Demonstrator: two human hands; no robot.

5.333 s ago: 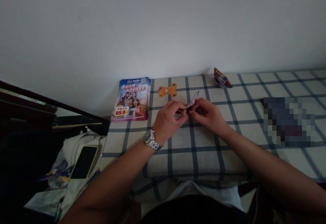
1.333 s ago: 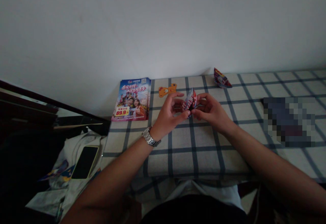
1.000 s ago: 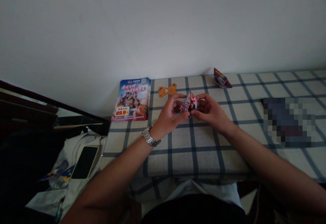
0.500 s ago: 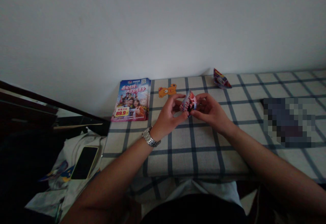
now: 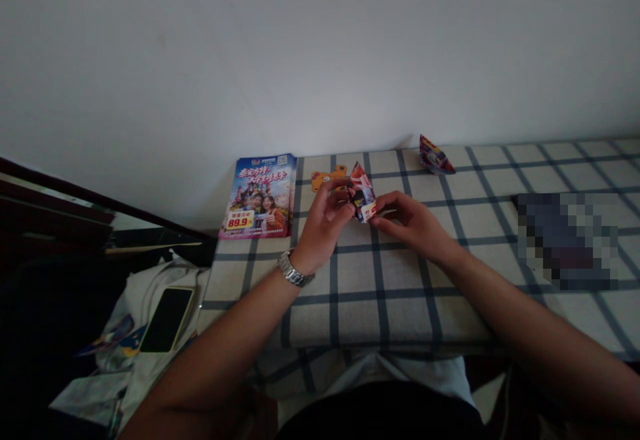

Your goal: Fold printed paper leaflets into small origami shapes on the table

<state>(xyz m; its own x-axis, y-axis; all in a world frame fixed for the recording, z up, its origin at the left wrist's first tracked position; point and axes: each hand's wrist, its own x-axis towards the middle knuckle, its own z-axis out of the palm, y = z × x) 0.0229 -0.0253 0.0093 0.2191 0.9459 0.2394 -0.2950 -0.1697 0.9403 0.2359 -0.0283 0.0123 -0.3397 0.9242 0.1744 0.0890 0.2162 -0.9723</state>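
A small folded piece of printed paper [image 5: 362,195], red, white and dark, is held just above the checked tablecloth [image 5: 400,293]. My left hand [image 5: 323,223], with a metal watch on its wrist, pinches the paper's left side between thumb and fingers. My right hand [image 5: 410,223] pinches its lower right corner with the fingertips. Both hands hover over the middle of the table.
A finished folded paper boat [image 5: 435,155] sits by the wall at the back. A colourful leaflet [image 5: 259,195] lies at the table's left corner, beside an orange bear print [image 5: 324,178]. A phone [image 5: 165,318] lies on cloth left of the table. A blurred patch [image 5: 567,239] is at right.
The folded paper has been turned and lifted toward the left, standing more upright. My left hand has risen with it; my right hand has shifted to the lower corner.
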